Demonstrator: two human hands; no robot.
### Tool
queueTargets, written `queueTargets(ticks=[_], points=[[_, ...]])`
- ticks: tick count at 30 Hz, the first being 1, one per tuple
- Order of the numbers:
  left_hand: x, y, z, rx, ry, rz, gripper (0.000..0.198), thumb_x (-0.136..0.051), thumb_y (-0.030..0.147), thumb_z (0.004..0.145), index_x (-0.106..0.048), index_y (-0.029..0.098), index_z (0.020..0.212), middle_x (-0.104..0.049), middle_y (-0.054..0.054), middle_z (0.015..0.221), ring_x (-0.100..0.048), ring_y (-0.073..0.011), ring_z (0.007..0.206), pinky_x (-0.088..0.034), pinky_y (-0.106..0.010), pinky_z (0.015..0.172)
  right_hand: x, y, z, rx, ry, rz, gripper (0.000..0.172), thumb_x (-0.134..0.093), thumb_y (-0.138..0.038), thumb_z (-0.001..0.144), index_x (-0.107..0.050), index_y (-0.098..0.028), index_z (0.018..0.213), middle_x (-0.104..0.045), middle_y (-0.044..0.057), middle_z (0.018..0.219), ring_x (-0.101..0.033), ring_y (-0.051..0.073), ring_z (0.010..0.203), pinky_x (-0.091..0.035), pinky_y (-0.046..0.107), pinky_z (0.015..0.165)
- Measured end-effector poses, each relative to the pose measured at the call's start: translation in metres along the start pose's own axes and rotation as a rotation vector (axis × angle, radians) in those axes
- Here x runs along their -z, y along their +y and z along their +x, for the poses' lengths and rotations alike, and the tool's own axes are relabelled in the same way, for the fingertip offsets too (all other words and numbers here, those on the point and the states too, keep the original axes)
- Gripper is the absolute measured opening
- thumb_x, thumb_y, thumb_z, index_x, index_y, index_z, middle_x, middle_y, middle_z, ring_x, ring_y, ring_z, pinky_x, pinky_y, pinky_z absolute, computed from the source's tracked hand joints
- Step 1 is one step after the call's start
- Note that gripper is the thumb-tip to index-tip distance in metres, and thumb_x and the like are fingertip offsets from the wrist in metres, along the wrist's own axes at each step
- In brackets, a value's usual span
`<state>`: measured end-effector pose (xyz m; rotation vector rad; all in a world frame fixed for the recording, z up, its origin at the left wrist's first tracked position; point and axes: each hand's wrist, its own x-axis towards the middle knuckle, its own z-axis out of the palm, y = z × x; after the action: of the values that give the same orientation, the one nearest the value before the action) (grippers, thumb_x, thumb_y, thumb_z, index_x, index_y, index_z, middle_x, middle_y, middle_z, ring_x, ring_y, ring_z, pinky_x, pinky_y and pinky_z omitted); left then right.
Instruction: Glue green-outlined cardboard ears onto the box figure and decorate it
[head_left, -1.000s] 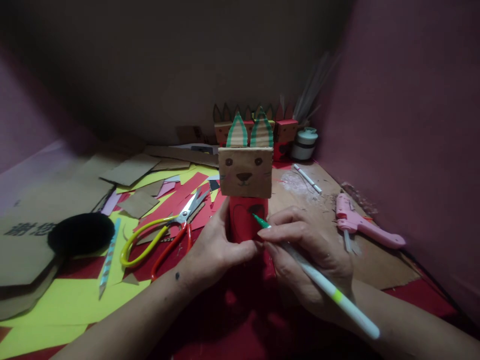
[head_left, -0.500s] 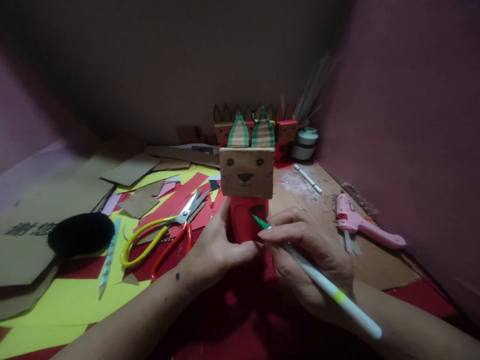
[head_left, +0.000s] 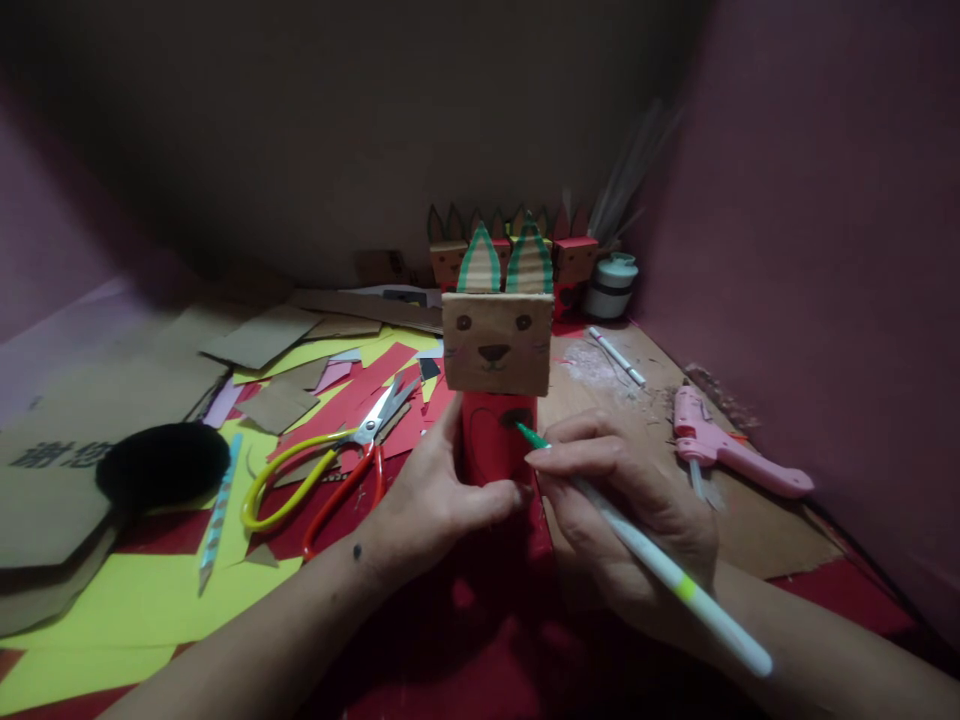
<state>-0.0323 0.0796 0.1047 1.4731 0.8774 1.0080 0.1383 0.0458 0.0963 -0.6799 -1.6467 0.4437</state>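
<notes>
A cardboard animal figure (head_left: pixel 497 345) stands upright in the middle, with green-edged pointed ears, a drawn face and a red body. An outlined oval and a dark patch show on the red body. My left hand (head_left: pixel 450 490) is wrapped round the body from the left, its thumb across the lower front. In my right hand (head_left: pixel 626 500) is a white marker (head_left: pixel 652 555) with a green tip and a yellow-green band. The tip is at the dark patch on the body's upper right; whether it touches is unclear.
Scissors (head_left: pixel 369 430), a striped pencil (head_left: pixel 220 515) and a black oval object (head_left: pixel 163 467) lie among paper and cardboard scraps at left. Similar figures (head_left: pixel 576 262) and a white jar (head_left: pixel 611 287) stand behind. A pink glue gun (head_left: pixel 739 455) and another marker (head_left: pixel 616 357) lie at right.
My right hand and the marker have shifted slightly right, and the tip sits slightly higher. The figure has moved a little to the right in view, still in my left hand.
</notes>
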Motion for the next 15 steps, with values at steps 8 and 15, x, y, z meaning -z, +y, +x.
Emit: queueTargets(ticks=[8,15], points=[[-0.0035,0.0034,0.0001,0.004,-0.01,-0.023,0.048,-0.084,0.019,0.073,-0.06,0.023,0.114,-0.076,-0.002,0.11,-0.072,-0.0217,0.101,-0.058,-0.027,0.084,-0.0019,0.0005,0.0008,0.046,-0.04,-0.032,0.025,-0.062,-0.002,0.088,-0.07,-0.021,0.102,-0.064,0.002,0.091,-0.066,0.013,0.078,-0.059,0.027,0.069],[-0.0004,0.0014,-0.0005,0.004,-0.017,-0.014,0.05,-0.084,0.017,0.072,-0.06,0.023,0.116,-0.076,-0.001,0.109,-0.071,-0.0213,0.1,-0.058,-0.027,0.084,0.0004,-0.0011,-0.0002,-0.012,0.059,0.026,0.031,-0.061,-0.001,0.086,-0.068,-0.023,0.107,-0.066,0.001,0.087,-0.065,0.014,0.077,-0.056,0.027,0.067]])
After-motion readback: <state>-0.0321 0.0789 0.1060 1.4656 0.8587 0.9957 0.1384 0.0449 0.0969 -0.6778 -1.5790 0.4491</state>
